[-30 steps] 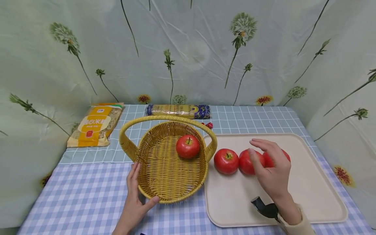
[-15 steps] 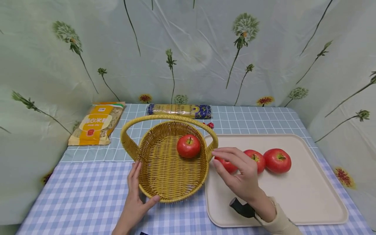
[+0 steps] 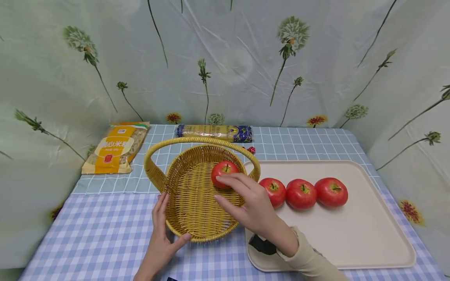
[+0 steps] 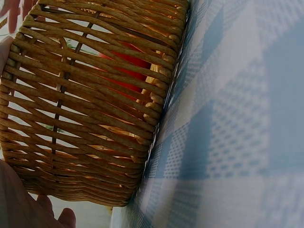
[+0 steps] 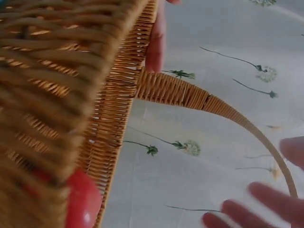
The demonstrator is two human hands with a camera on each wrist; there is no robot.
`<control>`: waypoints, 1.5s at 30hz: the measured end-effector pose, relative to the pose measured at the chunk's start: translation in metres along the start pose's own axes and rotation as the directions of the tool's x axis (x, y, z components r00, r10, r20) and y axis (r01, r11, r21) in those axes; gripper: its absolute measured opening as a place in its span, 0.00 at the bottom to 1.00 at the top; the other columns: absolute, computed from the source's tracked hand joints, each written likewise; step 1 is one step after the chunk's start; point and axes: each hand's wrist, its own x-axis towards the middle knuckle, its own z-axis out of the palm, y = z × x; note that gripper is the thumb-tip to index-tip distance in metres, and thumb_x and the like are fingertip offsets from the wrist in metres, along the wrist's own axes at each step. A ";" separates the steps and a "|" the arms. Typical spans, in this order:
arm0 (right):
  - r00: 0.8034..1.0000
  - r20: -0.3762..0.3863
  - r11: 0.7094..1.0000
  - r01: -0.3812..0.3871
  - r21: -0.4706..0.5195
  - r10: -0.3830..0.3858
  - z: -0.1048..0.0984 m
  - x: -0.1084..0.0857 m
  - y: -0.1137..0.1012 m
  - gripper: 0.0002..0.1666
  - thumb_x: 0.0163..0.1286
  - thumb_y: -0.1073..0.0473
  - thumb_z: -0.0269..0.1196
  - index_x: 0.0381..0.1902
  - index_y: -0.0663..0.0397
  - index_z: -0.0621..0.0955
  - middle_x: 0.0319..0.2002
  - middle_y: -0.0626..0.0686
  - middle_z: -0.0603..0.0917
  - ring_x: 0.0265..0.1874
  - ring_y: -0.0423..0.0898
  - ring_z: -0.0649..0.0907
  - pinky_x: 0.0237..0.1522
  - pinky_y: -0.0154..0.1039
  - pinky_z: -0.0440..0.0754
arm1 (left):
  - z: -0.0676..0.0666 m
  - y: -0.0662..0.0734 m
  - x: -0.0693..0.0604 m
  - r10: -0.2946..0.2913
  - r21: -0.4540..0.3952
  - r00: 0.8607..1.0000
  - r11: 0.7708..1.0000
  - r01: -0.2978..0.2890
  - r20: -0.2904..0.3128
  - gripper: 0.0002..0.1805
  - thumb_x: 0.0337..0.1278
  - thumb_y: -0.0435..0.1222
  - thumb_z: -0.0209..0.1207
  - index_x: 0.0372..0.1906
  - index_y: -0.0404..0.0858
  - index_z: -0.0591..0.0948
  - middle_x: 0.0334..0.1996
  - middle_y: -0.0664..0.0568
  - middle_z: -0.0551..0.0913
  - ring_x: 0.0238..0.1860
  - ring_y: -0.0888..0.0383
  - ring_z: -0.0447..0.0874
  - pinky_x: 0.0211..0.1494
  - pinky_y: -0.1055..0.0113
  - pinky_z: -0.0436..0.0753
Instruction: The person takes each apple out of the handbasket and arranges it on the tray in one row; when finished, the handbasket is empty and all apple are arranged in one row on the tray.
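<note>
A yellow wicker basket with a tall handle stands at the middle of the table, with one red apple inside on the right. At the basket's front left, my left hand holds the rim, its thumb on the front edge and its fingers along the left side. Over the basket's right side hovers my right hand, its thumb and fingers apart with nothing between them. Its fingertips overlap the apple in the head view; whether they touch it I cannot tell. Through the weave, the left wrist view shows the apple partly.
To the right lies a beige tray bearing a row of three red apples. At the back are a yellow food bag, a long wrapped noodle pack and a small red wrapped item.
My right hand has moved left, from above the tray's apples to over the basket, its fingers staying apart. The left hand, basket and apples have kept their places.
</note>
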 end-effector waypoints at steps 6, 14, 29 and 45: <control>0.950 0.126 0.950 -0.264 -0.168 0.287 0.014 0.014 0.002 0.31 0.64 0.41 0.62 0.59 0.52 0.77 0.56 0.51 0.77 0.57 0.45 0.74 0.52 0.43 0.76 | 0.001 -0.001 0.000 -0.003 0.001 1.000 1.000 0.003 0.001 0.61 0.38 0.34 0.72 0.76 0.48 0.45 0.74 0.56 0.37 0.73 0.48 0.26 0.62 0.31 0.41; 0.804 0.240 0.822 -0.456 -0.339 0.545 0.028 0.029 0.011 0.43 0.63 0.33 0.57 0.66 0.55 0.69 0.65 0.59 0.67 0.64 0.54 0.65 0.57 0.54 0.70 | 0.000 0.001 0.000 0.003 -0.010 1.000 1.000 -0.003 0.004 0.61 0.38 0.33 0.72 0.76 0.47 0.44 0.74 0.56 0.36 0.73 0.50 0.25 0.61 0.30 0.41; 0.713 0.288 0.732 -0.451 -0.510 0.640 0.047 0.047 0.036 0.46 0.59 0.35 0.64 0.67 0.55 0.68 0.59 0.62 0.71 0.60 0.59 0.67 0.55 0.57 0.67 | 0.000 0.000 0.000 0.024 0.004 1.000 1.000 -0.024 0.003 0.62 0.38 0.33 0.72 0.76 0.47 0.44 0.74 0.55 0.36 0.72 0.47 0.25 0.62 0.30 0.40; 0.765 0.198 0.673 -0.374 -0.638 0.613 0.053 0.046 0.051 0.40 0.49 0.40 0.74 0.46 0.67 0.78 0.41 0.63 0.77 0.45 0.58 0.75 0.43 0.48 0.77 | 0.000 0.001 0.000 0.019 -0.005 1.000 1.000 -0.018 0.008 0.62 0.37 0.33 0.73 0.76 0.48 0.44 0.74 0.55 0.36 0.72 0.47 0.25 0.63 0.33 0.38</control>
